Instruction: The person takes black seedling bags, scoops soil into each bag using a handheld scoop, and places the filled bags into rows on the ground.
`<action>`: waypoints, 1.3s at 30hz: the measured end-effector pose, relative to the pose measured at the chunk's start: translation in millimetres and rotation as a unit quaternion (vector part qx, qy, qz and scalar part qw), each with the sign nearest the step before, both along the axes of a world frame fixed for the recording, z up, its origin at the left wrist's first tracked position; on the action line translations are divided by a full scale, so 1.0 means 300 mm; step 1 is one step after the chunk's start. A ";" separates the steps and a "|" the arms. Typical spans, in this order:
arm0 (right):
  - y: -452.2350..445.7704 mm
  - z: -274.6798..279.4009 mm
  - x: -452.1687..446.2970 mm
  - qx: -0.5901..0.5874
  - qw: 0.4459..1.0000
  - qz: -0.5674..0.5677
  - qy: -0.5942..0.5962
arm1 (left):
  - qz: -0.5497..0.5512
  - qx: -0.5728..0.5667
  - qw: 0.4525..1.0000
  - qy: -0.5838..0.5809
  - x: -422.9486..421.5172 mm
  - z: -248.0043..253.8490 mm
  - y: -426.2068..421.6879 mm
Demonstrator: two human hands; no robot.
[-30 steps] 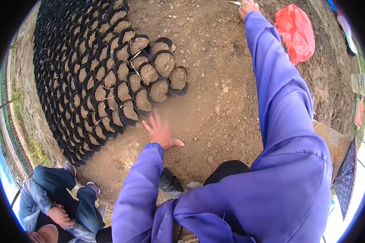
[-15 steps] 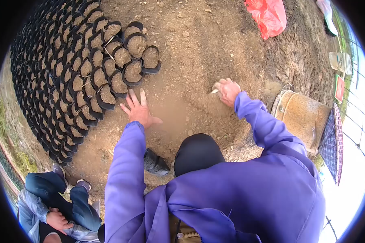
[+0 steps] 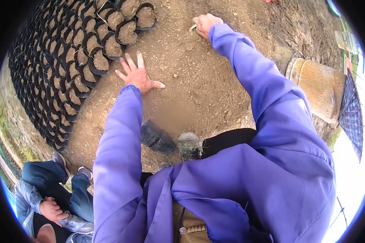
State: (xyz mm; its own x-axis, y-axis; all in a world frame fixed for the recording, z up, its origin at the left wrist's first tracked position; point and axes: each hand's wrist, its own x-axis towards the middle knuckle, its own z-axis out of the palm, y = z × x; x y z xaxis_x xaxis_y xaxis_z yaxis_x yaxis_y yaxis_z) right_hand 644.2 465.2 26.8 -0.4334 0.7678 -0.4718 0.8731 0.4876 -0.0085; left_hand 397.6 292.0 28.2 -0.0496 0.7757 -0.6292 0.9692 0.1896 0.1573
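My left hand (image 3: 137, 77) is spread flat on the loose brown soil (image 3: 215, 89), holding nothing. Its fingertips are close to the lower edge of a dense block of black nursery pots (image 3: 94, 60) filled with soil. Farther out to the right, my right hand (image 3: 207, 26) is closed at the ground. A short pale, pointed piece (image 3: 193, 28) sticks out from its fingers; its kind is not clear, since most of it is hidden. One soil-filled pot (image 3: 146, 17) stands at the near corner of the block.
To the right lies a rusty, dirt-caked bucket (image 3: 318, 87), with a plaid cloth-covered item (image 3: 351, 113) beside it. A dark boot (image 3: 157, 137) is on the soil below my left hand. Another person (image 3: 54, 198) sits at lower left, hands together.
My right hand has reached farther forward over the soil, away from my body, still closed on the pale piece. My left hand stays spread beside the pots. The view has shifted.
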 end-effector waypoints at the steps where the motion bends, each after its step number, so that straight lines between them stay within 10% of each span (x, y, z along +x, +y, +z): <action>1: -0.085 0.082 0.021 -0.050 0.998 -0.036 -0.006 | 0.001 0.005 1.000 -0.003 -0.002 -0.002 -0.004; 8: -0.496 0.114 0.283 -0.150 0.986 0.022 0.073 | 0.011 0.041 0.999 -0.025 -0.002 -0.009 -0.030; 10: -0.358 0.178 0.236 -0.110 0.959 -0.198 0.169 | 0.005 0.049 0.999 -0.009 0.000 -0.022 -0.033; 14: 0.091 -0.034 0.425 0.256 0.952 -0.155 0.069 | -0.010 0.052 0.999 0.008 0.009 -0.035 -0.039; 15: 0.130 -0.213 0.527 0.236 0.931 -0.276 0.030 | -0.036 0.077 0.996 0.012 -0.002 -0.057 -0.053; 20: -0.218 0.006 0.366 0.069 0.988 -0.137 -0.001 | -0.033 0.201 0.978 -0.045 0.165 -0.147 -0.101; 27: -0.425 0.134 0.190 0.041 0.987 -0.096 0.123 | -0.274 0.066 0.896 -0.343 0.295 0.174 -0.310; 31: -0.277 -0.041 -0.145 0.232 0.943 -0.045 0.235 | -0.217 0.223 0.919 -0.243 -0.104 0.152 -0.332; 39: -0.669 0.069 -0.098 0.033 0.999 0.039 -0.008 | -0.146 0.302 0.942 -0.023 -0.512 -0.149 -0.628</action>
State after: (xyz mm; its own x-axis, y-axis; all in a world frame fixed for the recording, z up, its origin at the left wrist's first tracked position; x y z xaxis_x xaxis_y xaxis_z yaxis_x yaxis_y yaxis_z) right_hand 614.7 264.6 47.4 -0.4860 0.7619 -0.4282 0.8321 0.5531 0.0398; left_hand 244.0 103.7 -16.6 0.2376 0.9691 -0.0659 0.9557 -0.2211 0.1940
